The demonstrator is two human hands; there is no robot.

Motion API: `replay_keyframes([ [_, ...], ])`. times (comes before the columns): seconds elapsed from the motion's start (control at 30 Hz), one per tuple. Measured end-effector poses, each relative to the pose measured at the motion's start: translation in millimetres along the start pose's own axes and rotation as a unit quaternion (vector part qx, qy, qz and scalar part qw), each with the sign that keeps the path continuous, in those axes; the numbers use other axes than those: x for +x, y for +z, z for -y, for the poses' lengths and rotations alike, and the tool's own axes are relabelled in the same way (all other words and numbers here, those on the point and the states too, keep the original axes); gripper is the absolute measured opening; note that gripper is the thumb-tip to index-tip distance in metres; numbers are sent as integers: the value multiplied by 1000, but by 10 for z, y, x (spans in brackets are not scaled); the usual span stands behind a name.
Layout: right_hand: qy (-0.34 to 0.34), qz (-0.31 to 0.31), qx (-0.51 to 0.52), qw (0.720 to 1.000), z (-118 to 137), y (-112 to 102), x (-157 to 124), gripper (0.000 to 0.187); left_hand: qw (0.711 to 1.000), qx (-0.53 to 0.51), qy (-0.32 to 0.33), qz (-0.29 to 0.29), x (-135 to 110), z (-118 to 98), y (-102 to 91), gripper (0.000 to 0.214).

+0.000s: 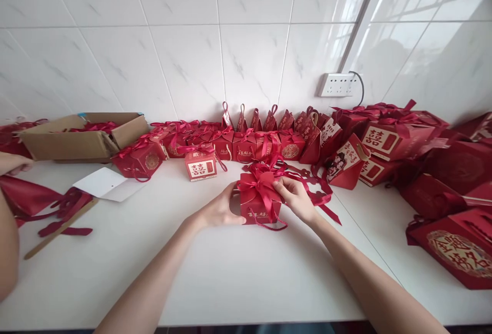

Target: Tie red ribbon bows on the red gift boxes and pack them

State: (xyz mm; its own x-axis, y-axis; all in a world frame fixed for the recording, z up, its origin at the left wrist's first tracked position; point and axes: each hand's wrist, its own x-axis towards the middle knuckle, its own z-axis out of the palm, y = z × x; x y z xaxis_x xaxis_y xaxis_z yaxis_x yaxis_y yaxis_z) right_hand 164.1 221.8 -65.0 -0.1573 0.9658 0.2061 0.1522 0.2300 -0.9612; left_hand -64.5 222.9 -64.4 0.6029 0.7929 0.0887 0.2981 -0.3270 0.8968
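Observation:
A small red gift box [255, 214] stands upright on the white table in front of me. It has a red satin ribbon bow [258, 184] on top, gold lettering on its front and a twisted cord handle hanging down. My left hand [221, 208] grips its left side, thumb at the lower front edge and fingers partly hidden behind. With closed fingers, my right hand [294, 195] pinches the bow at the upper right of the box. Loose red ribbons [307, 175] lie just behind my right hand.
Red gift boxes [246, 147] line the wall; larger ones [400, 139] pile up at right. One small box [200, 164] stands forward of the row. At left are an open cardboard carton [65, 139], white card [109, 183], wooden stick [61, 229] and another person's arm [7, 221].

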Motion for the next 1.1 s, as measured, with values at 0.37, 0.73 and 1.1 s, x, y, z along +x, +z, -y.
replay_keyframes([
  [0.37,31,98,13,995,107,-122,-3,48,997,52,-6,-53,10,106,-24,86],
  [0.73,114,187,-13,976,233,-187,-89,42,979,121,33,-162,20,187,65,94],
  [1.1,104,212,-18,972,184,-167,-64,51,946,241,88,-197,-39,188,-48,94],
])
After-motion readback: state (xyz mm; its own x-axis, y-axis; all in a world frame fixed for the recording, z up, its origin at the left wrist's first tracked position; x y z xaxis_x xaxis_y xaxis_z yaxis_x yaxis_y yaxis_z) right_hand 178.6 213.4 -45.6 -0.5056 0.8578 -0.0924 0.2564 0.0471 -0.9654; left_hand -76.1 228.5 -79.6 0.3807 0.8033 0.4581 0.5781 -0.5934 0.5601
